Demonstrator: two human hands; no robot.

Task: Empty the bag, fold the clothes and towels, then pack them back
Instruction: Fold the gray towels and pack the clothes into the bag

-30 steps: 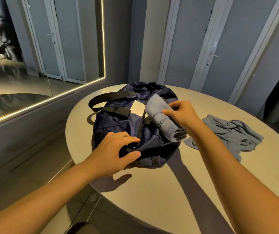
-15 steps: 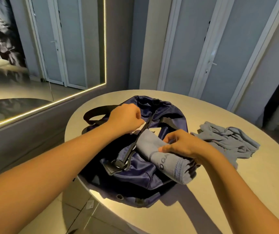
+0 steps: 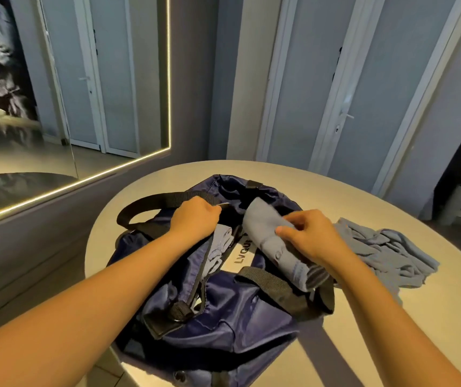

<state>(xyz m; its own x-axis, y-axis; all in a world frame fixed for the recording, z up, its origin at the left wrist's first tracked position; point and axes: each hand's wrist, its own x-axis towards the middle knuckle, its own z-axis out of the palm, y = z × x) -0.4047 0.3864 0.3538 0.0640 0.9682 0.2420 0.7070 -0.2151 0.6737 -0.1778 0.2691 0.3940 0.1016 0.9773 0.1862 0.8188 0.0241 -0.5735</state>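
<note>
A navy duffel bag [image 3: 223, 311] with black straps lies open on the round table [image 3: 391, 344]. My left hand [image 3: 194, 219] grips the far edge of the bag's opening by a black strap [image 3: 151, 203]. My right hand [image 3: 311, 237] holds a rolled grey garment [image 3: 271, 236] over the opening, its lower end resting on the bag's near side. Inside the bag I see a folded blue-grey cloth [image 3: 219, 247] and a white label with dark letters [image 3: 241, 254]. A crumpled grey garment [image 3: 382, 252] lies on the table to the right of the bag.
The bag's near end hangs over the table's front-left edge. A mirror with a lit border [image 3: 70, 107] covers the wall to the left. White doors [image 3: 363, 93] stand behind the table. The floor shows below at the left.
My left hand moved from the bag's near zipper up to the far rim and pulled it open. My right hand brought the rolled garment over the opening. The view shifted closer.
</note>
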